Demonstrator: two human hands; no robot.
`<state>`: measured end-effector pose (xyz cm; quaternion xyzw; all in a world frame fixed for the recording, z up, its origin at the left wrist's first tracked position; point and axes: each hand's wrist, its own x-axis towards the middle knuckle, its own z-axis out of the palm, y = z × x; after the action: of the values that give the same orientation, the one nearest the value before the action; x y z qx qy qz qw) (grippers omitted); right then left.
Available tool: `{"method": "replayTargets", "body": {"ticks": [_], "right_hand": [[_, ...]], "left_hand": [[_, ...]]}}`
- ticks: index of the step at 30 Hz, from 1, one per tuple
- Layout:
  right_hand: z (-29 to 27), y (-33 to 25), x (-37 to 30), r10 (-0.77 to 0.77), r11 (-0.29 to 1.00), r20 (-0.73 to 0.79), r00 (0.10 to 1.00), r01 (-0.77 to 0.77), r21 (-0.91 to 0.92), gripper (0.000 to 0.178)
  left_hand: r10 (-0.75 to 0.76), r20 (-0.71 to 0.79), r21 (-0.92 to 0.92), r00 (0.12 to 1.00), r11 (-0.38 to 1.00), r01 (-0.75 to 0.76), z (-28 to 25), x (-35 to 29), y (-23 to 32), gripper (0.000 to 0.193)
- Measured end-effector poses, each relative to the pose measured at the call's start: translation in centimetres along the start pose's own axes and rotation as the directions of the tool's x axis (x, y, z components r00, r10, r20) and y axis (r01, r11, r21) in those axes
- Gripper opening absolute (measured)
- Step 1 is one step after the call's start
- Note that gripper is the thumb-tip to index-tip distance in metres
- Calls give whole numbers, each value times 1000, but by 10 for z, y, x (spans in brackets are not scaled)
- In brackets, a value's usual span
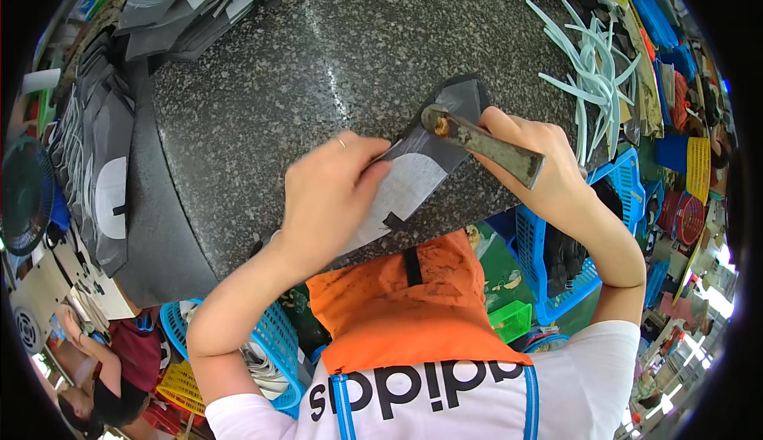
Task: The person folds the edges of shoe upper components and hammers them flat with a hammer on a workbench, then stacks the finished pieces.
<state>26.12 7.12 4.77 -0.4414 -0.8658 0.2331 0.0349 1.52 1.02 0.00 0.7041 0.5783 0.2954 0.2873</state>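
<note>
Hammer above the near edge of the stone slab, metal head crosswise, clenched in the right hand with fingers curled round a mostly hidden handle. Below the head, a dark grey piece lying aslant on the slab, lower end at the slab's near edge. Contact between hammer and piece: impossible to tell. On the piece, a pale half-round patch plus a small black tab.

Left hand over the slab's near part, thumb and forefinger close together at the piece's left edge, other fingers bent inward; true pinch or mere press, impossible to tell. Thin ring on one finger.

On the slab's far left corner, a heap of grey pieces; along the slab's left side, a row of similar pieces, one with a matching pale patch. On the slab's right part, a tangle of pale blue-green strips. Off the slab's near right corner, a blue basket with dark contents.

Nearest the slab's front edge, an orange apron over a white shirt; across the chest, large black lettering, upside down.
</note>
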Motion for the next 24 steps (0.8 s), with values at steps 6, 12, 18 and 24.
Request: {"method": "replayTargets", "body": {"ticks": [6, 12, 18, 24], "right_hand": [[-9, -12, 15, -50, 998, 46, 998, 48, 33, 18], [1, -16, 14, -121, 992, 74, 990, 124, -39, 16], [1, -21, 12, -73, 997, 111, 991, 68, 47, 14], [-8, -13, 14, 44, 995, 4, 999, -44, 87, 14]], "left_hand": [[370, 117, 542, 922, 753, -372, 7, -8, 0, 21], [-27, 67, -67, 997, 997, 31, -8, -12, -12, 23], [431, 15, 397, 902, 826, -401, 4, -9, -7, 18], [393, 10, 258, 920, 887, -382, 10, 25, -18, 13]]}}
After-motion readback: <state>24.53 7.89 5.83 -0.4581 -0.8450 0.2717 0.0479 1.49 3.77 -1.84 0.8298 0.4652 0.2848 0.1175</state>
